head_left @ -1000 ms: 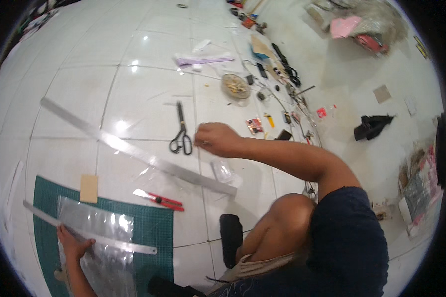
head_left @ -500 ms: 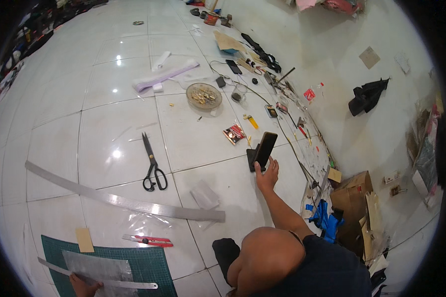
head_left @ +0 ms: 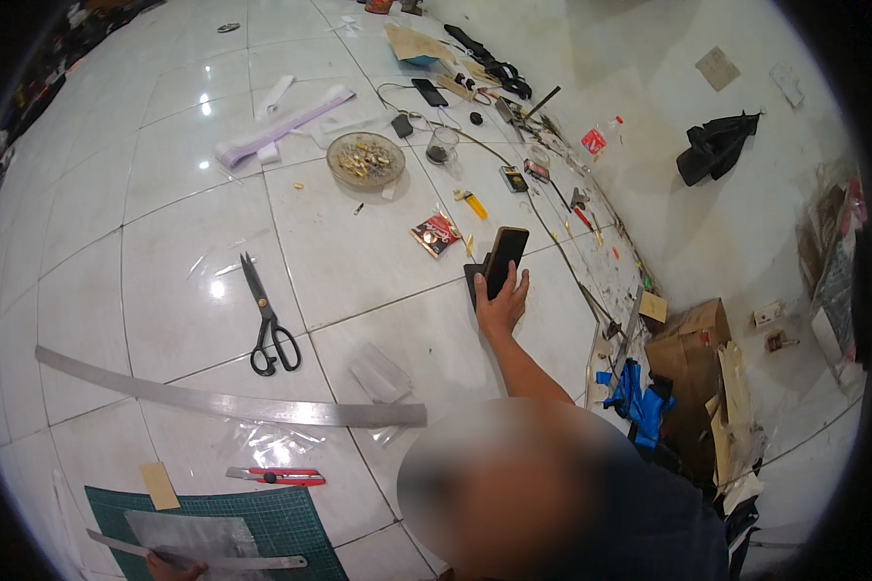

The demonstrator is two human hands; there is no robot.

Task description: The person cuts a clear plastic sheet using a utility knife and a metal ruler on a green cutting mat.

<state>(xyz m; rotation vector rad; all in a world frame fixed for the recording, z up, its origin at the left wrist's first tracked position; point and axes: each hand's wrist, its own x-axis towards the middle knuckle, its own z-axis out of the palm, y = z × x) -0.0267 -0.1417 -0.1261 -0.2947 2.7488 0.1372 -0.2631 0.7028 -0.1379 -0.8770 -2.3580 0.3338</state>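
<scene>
My right hand (head_left: 502,308) is at the lower end of a dark phone (head_left: 507,259), thumb on its left side and fingers along its right. The phone leans upright against a flat black object (head_left: 474,279) on the floor; the contact is partly hidden. At the lower left, my left hand (head_left: 176,567) holds a narrow steel ruler (head_left: 262,563) down across a clear plastic sheet (head_left: 199,533). Both lie on a green cutting mat (head_left: 295,518). Beside the mat is a red utility knife (head_left: 295,476). A tan card (head_left: 160,485) overlaps its far edge.
Black scissors (head_left: 264,315) and a long, wide metal strip (head_left: 233,404) lie on the tiles. Farther off are a glass ashtray (head_left: 365,161), a red packet (head_left: 435,235) and a yellow lighter (head_left: 475,204). A cable runs near the right wall, beside a cardboard box (head_left: 683,353).
The view has shifted, so floor things sit higher and farther left. My right fingers look slightly more stretched beside the phone. My left hand stays on the ruler.
</scene>
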